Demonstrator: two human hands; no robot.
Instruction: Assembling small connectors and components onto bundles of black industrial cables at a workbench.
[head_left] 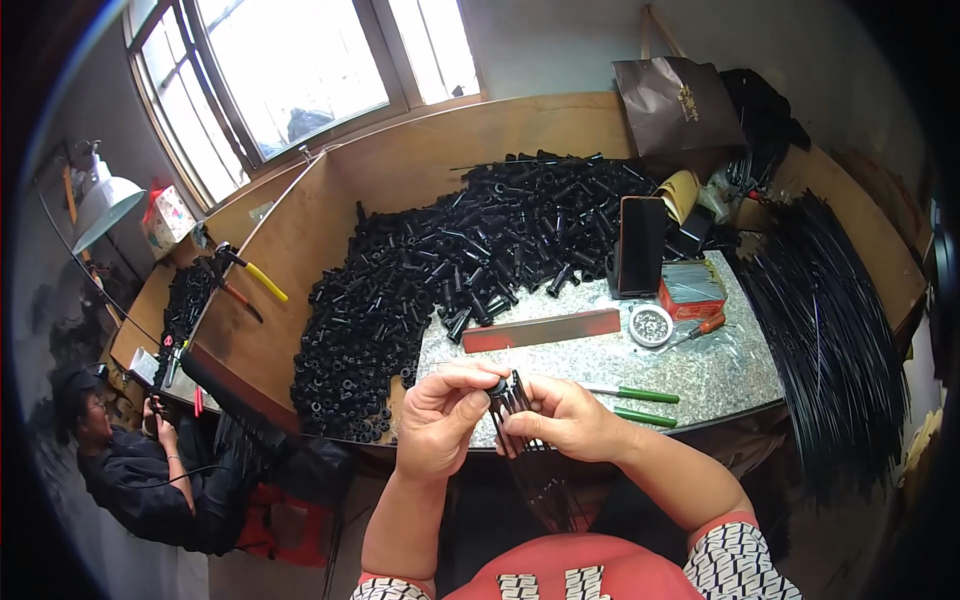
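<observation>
Near the table's front edge, my left hand (440, 422) is closed, with thumb and fingers pinching a small black round hub (500, 387). Thin black ribs (540, 480), like those of an umbrella frame, hang from it in a loose bundle toward my lap. My right hand (562, 418) is closed round the upper part of these ribs, right beside the left. Fingers partly hide where ribs and hub meet. Just beyond my right hand lie two green-handled tools (648, 396) on the speckled tabletop (715, 370).
A pile of black tubular parts (480, 225) fills the wooden-walled table (290, 230). A reddish metal bar (540, 331), a dish of tiny parts (651, 326), a red box of pins (692, 290) and a propped phone (638, 245) stand ahead. Long black ribs (825, 330) lie right. Another person (135, 460) sits left.
</observation>
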